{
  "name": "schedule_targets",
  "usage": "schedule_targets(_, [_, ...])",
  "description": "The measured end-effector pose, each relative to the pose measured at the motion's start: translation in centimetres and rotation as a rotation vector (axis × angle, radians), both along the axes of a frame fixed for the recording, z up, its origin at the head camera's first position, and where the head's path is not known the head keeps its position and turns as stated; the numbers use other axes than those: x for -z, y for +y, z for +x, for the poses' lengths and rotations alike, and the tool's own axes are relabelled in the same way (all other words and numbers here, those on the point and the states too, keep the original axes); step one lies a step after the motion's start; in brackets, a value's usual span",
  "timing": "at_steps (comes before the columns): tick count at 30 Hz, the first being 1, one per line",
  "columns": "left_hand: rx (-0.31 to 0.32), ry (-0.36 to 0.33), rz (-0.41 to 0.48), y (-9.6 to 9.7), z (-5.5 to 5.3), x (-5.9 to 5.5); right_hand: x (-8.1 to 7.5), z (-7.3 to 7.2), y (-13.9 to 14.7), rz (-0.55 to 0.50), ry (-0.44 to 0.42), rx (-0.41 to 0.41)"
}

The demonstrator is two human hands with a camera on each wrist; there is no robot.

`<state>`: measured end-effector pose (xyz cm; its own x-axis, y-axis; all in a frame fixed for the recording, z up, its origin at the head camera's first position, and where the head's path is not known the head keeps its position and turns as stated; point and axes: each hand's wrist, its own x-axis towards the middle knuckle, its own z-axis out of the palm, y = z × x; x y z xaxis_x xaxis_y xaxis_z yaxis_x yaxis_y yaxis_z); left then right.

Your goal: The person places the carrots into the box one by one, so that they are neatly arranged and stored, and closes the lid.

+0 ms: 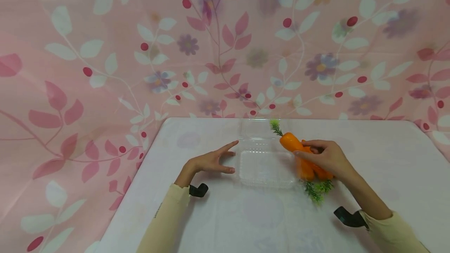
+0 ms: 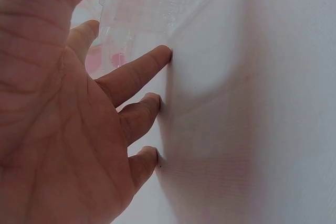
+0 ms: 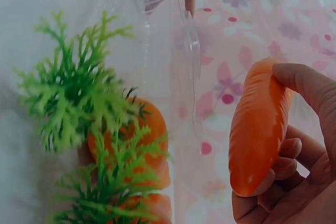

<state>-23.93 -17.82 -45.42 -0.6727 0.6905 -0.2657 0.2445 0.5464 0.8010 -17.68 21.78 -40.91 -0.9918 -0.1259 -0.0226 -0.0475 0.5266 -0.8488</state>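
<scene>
My right hand [image 1: 332, 159] pinches an orange toy carrot [image 1: 291, 142] between thumb and fingers. Its green leafy top points up and away from me. In the right wrist view the ridged carrot [image 3: 257, 129] is held clear of the others. Below it, more orange carrots [image 1: 306, 170] lie at the right side of a clear plastic clamshell box [image 1: 265, 184]; their leafy tops [image 1: 315, 191] point toward me. My left hand [image 1: 212, 162] is beside the box's left edge, fingers spread and holding nothing. In the left wrist view, its fingertips [image 2: 164, 55] appear to rest on the white surface.
A white-covered table [image 1: 263, 221] carries everything. The box's clear lid [image 1: 260, 128] lies folded back toward the far table edge. Behind it hangs a pink floral cloth [image 1: 225, 50]. Black wrist mounts [image 1: 198, 190] stick out from both sleeves.
</scene>
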Motion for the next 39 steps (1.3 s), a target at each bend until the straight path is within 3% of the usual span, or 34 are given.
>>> schedule_targets(11, [0.001, 0.008, 0.010, 0.0, -0.1, 0.2, 0.6, -0.4, -2.2, -0.045, 0.066, -0.063])
schedule_targets(39, [-0.009, 0.004, -0.025, -0.1, -0.2, 0.1, 1.8, -0.7, -6.1, 0.039, 0.080, -0.132])
